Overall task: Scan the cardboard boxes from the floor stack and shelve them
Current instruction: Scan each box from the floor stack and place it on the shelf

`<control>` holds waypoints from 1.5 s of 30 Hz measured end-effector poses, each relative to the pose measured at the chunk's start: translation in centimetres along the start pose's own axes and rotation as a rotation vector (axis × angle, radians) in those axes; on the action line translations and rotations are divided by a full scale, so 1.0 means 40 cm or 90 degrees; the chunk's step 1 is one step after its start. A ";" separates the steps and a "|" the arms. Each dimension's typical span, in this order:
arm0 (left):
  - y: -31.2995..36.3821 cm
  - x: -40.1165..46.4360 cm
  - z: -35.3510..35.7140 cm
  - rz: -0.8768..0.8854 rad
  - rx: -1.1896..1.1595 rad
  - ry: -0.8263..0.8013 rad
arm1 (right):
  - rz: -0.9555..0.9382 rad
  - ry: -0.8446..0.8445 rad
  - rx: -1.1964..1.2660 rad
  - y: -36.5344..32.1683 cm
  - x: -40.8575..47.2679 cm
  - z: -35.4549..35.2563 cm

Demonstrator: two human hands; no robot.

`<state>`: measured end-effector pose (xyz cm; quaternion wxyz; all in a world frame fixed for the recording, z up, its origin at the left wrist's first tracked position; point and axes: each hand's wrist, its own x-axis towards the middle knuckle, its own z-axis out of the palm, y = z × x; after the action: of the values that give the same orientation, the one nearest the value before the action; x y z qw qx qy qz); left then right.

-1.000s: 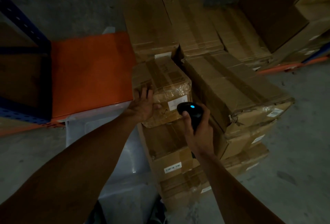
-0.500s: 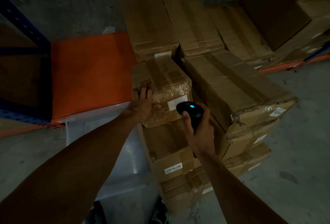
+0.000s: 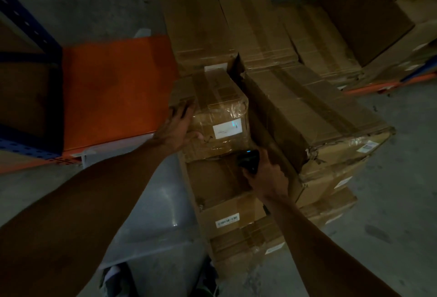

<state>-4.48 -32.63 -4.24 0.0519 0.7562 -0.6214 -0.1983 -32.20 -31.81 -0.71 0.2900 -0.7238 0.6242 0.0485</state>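
With the left hand (image 3: 176, 128) flat against the top box (image 3: 212, 116), the right hand (image 3: 264, 176) clutched the scanner (image 3: 248, 160) below its label (image 3: 227, 127); best held steady there.

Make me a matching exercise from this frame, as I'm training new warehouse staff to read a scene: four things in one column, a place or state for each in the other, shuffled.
Things
1. scanner
2. white label
3. left hand
4. orange shelf

Places or states
A. resting against the top box's left side
B. left of the box stack
C. gripped in the right hand
D. on the near face of the top box, lit with a bluish spot

Pairs: 1-C, 2-D, 3-A, 4-B
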 end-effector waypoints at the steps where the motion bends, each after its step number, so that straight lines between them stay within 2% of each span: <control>1: -0.013 0.002 -0.009 0.001 -0.013 -0.002 | 0.015 -0.008 -0.019 -0.006 0.005 0.001; 6: -0.033 0.001 -0.023 -0.004 -0.043 -0.022 | 0.084 -0.015 -0.097 -0.023 0.027 0.022; 9: -0.026 -0.006 -0.009 -0.017 -0.039 -0.023 | 0.086 -0.022 -0.114 -0.030 0.032 0.021; 15: -0.037 -0.017 0.004 -0.010 -0.082 -0.002 | 0.091 -0.039 -0.048 -0.049 0.047 0.009; 18: -0.045 -0.032 0.019 -0.036 -0.206 0.047 | 0.063 0.007 0.082 -0.083 0.075 -0.022; 21: -0.041 -0.055 0.036 -0.171 -0.430 0.126 | 0.010 0.040 0.276 -0.136 0.131 -0.065; 23: -0.037 -0.056 0.046 -0.249 -0.520 0.134 | -0.006 0.043 0.367 -0.169 0.188 -0.085; 25: -0.036 -0.049 0.057 -0.228 -0.594 0.158 | -0.038 0.020 0.406 -0.186 0.244 -0.090; 28: -0.052 -0.033 0.078 -0.193 -0.681 0.201 | -0.093 -0.064 0.376 -0.176 0.302 -0.083; 30: -0.071 -0.018 0.088 -0.170 -0.700 0.177 | -0.125 -0.099 0.384 -0.166 0.324 -0.073; 32: -0.077 -0.009 0.084 -0.154 -0.707 0.156 | -0.137 -0.086 0.422 -0.160 0.339 -0.059; 37: -0.064 0.007 0.050 -0.185 -0.703 0.216 | -0.137 -0.030 0.442 -0.180 0.345 -0.049; 45: -0.047 0.003 -0.052 -0.188 -0.712 0.243 | -0.161 0.006 0.402 -0.220 0.346 -0.111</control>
<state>-1.97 -32.66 -2.99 0.5238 0.7145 -0.2912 -0.3610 -22.29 -45.59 0.13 0.5007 -0.6704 0.5147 -0.1869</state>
